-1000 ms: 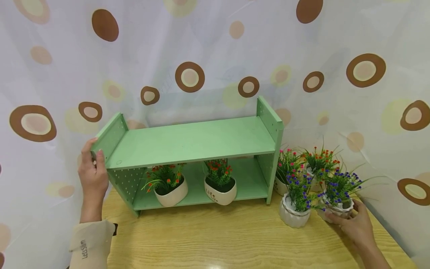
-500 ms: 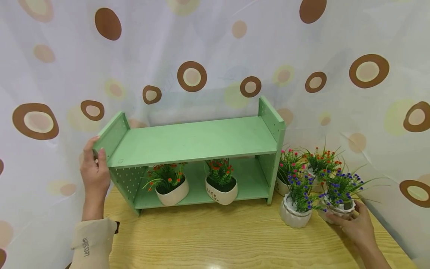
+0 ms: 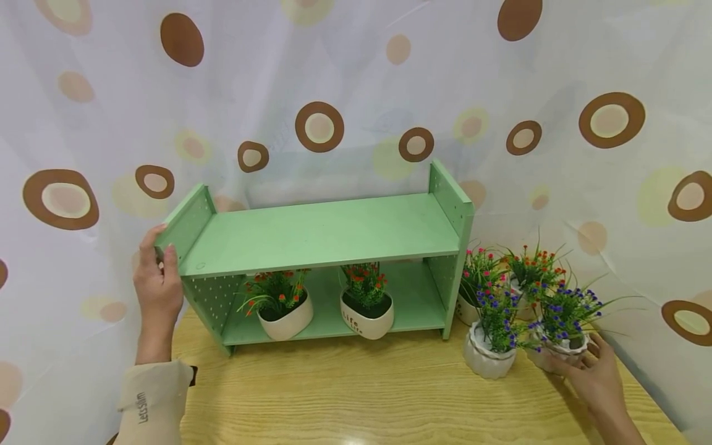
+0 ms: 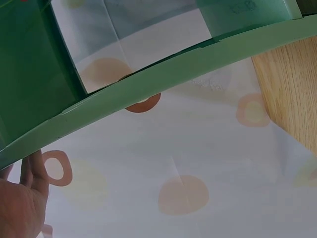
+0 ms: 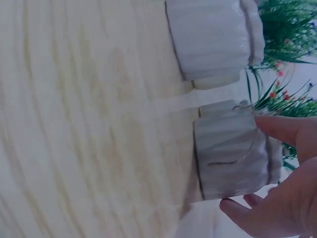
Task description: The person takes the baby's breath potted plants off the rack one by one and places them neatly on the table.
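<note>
At the left end of the green two-tier shelf (image 3: 328,232), my left hand (image 3: 157,287) grips the upright side panel, its fingers on the outer edge and its thumb at the front. The left wrist view shows those fingertips (image 4: 34,168) against the green edge. On the right, my right hand (image 3: 601,374) holds a white fluted flower pot (image 5: 233,156) with blue artificial flowers (image 3: 564,309); the thumb lies at one side of the rim, the fingers at the other. That pot stands on the table. A similar white pot (image 3: 489,355) with blue flowers stands just left of it.
Two oval white planters (image 3: 286,318) with red flowers stand on the lower shelf board. Behind the blue-flowered pots are a pink-flowered planter (image 3: 470,306) and a red-flowered pot (image 3: 523,296). A patterned curtain (image 3: 356,74) hangs behind the wooden table (image 3: 328,395).
My right hand has shifted slightly right and its fingers look a little looser around the pot. The left hand keeps its grip on the shelf; the view has shifted slightly.
</note>
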`<state>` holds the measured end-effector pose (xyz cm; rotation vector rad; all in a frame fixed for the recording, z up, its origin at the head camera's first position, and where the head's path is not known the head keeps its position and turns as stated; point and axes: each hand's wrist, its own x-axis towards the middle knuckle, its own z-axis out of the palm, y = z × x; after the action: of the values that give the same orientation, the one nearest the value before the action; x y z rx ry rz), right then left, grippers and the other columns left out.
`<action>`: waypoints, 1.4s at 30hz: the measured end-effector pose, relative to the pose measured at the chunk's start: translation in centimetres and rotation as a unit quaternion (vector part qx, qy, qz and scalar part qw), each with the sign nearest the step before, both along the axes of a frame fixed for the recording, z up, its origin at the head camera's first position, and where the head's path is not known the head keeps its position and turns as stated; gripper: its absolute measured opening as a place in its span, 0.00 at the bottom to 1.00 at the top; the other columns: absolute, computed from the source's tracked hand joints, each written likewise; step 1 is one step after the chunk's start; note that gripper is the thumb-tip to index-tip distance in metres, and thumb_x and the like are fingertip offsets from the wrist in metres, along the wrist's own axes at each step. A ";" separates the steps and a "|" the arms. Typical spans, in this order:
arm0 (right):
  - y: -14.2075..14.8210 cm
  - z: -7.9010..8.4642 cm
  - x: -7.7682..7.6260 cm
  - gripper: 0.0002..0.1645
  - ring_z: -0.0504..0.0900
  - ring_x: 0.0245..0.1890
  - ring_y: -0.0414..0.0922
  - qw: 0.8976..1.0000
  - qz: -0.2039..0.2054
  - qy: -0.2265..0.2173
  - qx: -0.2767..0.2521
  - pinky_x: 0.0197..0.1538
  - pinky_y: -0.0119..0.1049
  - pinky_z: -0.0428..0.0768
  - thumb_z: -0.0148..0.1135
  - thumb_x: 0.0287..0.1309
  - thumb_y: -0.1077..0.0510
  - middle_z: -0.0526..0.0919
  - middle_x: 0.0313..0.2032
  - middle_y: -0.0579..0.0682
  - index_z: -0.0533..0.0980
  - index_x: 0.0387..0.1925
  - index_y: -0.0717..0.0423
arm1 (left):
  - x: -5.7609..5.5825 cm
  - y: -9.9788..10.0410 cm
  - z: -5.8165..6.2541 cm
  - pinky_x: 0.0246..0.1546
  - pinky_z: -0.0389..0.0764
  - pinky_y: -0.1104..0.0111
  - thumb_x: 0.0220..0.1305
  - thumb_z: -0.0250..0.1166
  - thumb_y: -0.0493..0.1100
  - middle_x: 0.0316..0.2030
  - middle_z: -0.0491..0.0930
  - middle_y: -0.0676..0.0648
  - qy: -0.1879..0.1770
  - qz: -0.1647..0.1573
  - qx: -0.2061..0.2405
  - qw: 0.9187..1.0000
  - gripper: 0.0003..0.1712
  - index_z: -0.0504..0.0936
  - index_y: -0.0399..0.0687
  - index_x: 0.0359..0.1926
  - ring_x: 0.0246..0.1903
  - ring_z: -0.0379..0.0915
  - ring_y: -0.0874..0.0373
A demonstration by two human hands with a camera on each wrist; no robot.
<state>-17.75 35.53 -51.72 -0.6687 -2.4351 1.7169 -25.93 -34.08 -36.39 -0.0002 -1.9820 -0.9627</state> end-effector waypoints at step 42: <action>-24.0 6.7 -4.2 0.53 0.66 0.73 0.61 0.925 0.234 0.296 0.043 0.76 0.57 0.63 0.75 0.61 0.56 0.66 0.72 0.60 0.56 0.79 0.55 | 0.0 0.2 0.1 0.42 0.66 0.79 0.82 0.49 0.50 0.64 0.75 0.36 0.003 0.000 0.007 1.000 0.23 0.70 0.60 0.73 0.46 0.65 0.71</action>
<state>-21.90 11.52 -44.99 0.4363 -2.2918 1.6056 -25.92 -33.86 -36.28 0.0050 -1.9701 -0.9758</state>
